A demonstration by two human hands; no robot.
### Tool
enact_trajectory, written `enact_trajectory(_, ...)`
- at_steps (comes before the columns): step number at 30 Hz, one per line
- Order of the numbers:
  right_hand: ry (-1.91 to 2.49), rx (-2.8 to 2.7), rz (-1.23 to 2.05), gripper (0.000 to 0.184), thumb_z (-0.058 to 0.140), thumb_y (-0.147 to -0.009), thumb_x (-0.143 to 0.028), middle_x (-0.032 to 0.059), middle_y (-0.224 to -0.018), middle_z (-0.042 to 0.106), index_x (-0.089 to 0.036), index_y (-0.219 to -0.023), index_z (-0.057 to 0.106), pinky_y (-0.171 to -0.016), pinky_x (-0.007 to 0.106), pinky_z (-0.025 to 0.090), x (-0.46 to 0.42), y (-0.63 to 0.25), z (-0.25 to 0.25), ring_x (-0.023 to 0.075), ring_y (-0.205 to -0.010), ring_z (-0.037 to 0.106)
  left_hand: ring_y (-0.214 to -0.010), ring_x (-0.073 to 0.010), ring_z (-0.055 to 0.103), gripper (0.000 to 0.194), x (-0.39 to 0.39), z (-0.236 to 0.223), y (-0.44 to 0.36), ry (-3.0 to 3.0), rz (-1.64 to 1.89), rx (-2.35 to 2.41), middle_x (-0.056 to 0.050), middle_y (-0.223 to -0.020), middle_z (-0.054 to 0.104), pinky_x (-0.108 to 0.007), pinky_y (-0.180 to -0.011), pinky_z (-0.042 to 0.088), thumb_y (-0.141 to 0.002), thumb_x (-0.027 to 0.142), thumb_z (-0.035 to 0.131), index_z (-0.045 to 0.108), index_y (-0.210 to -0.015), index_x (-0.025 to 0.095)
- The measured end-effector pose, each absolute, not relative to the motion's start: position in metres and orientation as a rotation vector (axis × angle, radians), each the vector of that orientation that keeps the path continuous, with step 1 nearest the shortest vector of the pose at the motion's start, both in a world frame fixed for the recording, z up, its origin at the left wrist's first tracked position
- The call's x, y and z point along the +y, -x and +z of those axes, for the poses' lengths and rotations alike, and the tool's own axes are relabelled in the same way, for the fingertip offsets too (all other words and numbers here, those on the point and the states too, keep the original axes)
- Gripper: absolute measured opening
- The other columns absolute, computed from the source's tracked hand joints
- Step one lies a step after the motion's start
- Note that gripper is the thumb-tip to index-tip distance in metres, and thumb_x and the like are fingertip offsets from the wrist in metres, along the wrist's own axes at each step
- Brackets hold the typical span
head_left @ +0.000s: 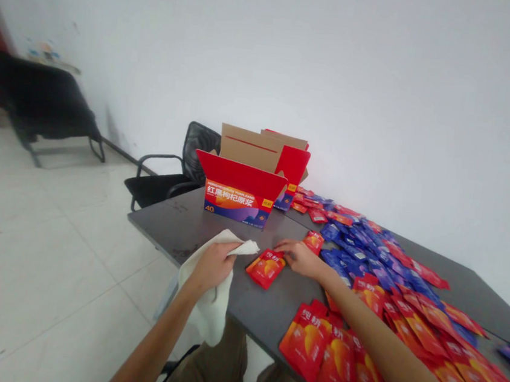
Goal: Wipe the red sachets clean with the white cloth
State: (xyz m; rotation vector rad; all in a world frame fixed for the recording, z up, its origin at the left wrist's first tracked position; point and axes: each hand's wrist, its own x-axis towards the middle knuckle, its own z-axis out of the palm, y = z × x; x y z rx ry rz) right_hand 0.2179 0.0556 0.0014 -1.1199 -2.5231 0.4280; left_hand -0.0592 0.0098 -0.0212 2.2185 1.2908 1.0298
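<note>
White cloth (214,317) bunched in the left hand (214,266) at the centre of the frame, fingers clenched on its upper folds, lower end dangling past the edge of the table (169,230) above the lap (213,372). Just right of centre, fingers of the right hand (300,258) set against the upper right corner of a red pouch (265,269) lying flat on the table; impossible to tell from this angle whether pinching or only touching. Possible trouble: pouch dragged askew or over the near edge, from any snagging by the hanging cloth. Worth watching too, at lower right, an overlapping row of red pouches (307,342) along the table's near edge, close under the right forearm (376,340); liable to slide off or fan apart if brushed by a low sweep. Similar risk of slipping in the loose heap of blue pouches (355,250) at the right of the frame, layered and slick-looking, if tugged from underneath. Above centre, a printed cardboard box (238,204) with flaps spread open, and behind it a second box (292,173), likewise open-topped; insides of both hidden by walls and flaps, so no telling how full. Flaps perhaps easily bent by a careless reach. Pouches apparently closed, contents out of sight.
</note>
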Motion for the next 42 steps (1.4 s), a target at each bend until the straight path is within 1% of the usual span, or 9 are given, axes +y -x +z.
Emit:
enact_trajectory(15,1.101,-2.431,0.485,0.042,0.051,-0.069,0.000,0.0083,-0.108,0.071,-0.019,-0.100,0.072,-0.092,0.037,0.052,0.062,-0.213,0.001,0.0229,-0.102,0.066,-0.110,-0.0196,0.062,0.048,0.008,-0.020,0.059,-2.204,1.022,1.330,-0.002,-0.119,0.068,-0.031,-0.100,0.044,-0.081,0.008,0.044,0.064,-0.122,0.024)
enact_trajectory(18,1.181,-2.348,0.498,0.040,0.054,-0.072,-0.005,0.0101,-0.118,0.068,-0.020,-0.106,0.070,-0.093,0.041,0.052,0.056,-0.223,0.002,0.0261,-0.111,0.063,-0.110,-0.0196,0.062,0.047,0.009,-0.020,0.059,-2.215,1.034,1.315,-0.002,-0.119,0.068,-0.031,-0.100,0.043,-0.081,0.008,0.044,0.064,-0.122,0.023)
enact_trajectory(21,1.254,-2.245,0.480,0.042,0.060,-0.078,-0.018,0.0135,-0.131,0.060,-0.018,-0.120,0.063,-0.101,0.046,0.046,0.041,-0.229,0.005,0.0288,-0.122,0.056,-0.110,-0.0197,0.062,0.047,0.009,-0.021,0.059,-2.225,1.037,1.303,-0.003,-0.119,0.068,-0.031,-0.100,0.043,-0.082,0.008,0.044,0.064,-0.122,0.024)
enact_trajectory(24,1.312,-2.169,0.534,0.053,0.065,-0.079,-0.036,0.0148,-0.133,0.058,-0.016,-0.127,0.057,-0.106,0.048,0.042,0.022,-0.223,0.006,0.0297,-0.123,0.055,-0.110,-0.0202,0.062,0.047,0.010,-0.021,0.058,-2.233,1.028,1.320,-0.003,-0.118,0.069,-0.031,-0.099,0.043,-0.081,0.008,0.044,0.064,-0.121,0.023)
enact_trajectory(29,1.369,-2.124,0.793,0.086,0.077,-0.065,-0.049,0.0134,-0.142,0.049,-0.017,-0.138,0.046,-0.113,0.050,0.032,0.000,-0.201,-0.003,0.0333,-0.131,0.046,-0.104,-0.0206,0.064,0.043,0.009,-0.015,0.056,-2.242,1.030,1.307,-0.003,-0.112,0.071,-0.030,-0.095,0.046,-0.082,0.010,0.046,0.067,-0.117,0.023)
enact_trajectory(35,1.381,-1.993,0.880,0.089,0.079,-0.062,-0.048,0.0133,-0.145,0.045,-0.017,-0.138,0.046,-0.117,0.050,0.022,-0.005,-0.194,-0.012,0.0333,-0.138,0.037,-0.112,-0.0195,0.061,0.043,0.013,0.011,0.031,-2.292,1.164,1.205,-0.005,-0.123,0.066,-0.029,-0.098,0.043,-0.087,0.012,0.042,0.061,-0.125,0.020)
enact_trajectory(37,1.322,-1.980,0.933,0.082,0.079,-0.062,-0.045,0.0127,-0.139,0.052,-0.016,-0.134,0.051,-0.116,0.050,0.025,-0.004,-0.195,-0.013,0.0330,-0.133,0.043,-0.113,-0.0183,0.060,0.046,0.015,0.015,0.016,-2.371,1.146,1.059,-0.005,-0.124,0.065,-0.028,-0.100,0.042,-0.086,0.010,0.041,0.059,-0.127,0.020)
enact_trajectory(40,1.193,-1.972,1.030,0.065,0.080,-0.062,-0.044,0.0075,-0.118,0.068,-0.017,-0.119,0.062,-0.108,0.048,0.039,-0.001,-0.197,-0.017,0.0300,-0.114,0.059,-0.109,-0.0173,0.063,0.050,0.015,0.010,-0.004,-2.482,0.978,0.886,-0.002,-0.118,0.068,-0.027,-0.099,0.043,-0.080,0.004,0.043,0.065,-0.120,0.024)
enact_trajectory(42,1.178,-1.955,1.056,0.064,0.081,-0.060,-0.044,0.0069,-0.110,0.070,-0.016,-0.114,0.065,-0.103,0.046,0.044,0.003,-0.197,-0.020,0.0293,-0.107,0.063,-0.109,-0.0183,0.063,0.049,0.013,0.002,-0.008,-2.541,0.846,0.827,-0.002,-0.118,0.069,-0.028,-0.099,0.043,-0.077,0.004,0.046,0.066,-0.117,0.025)
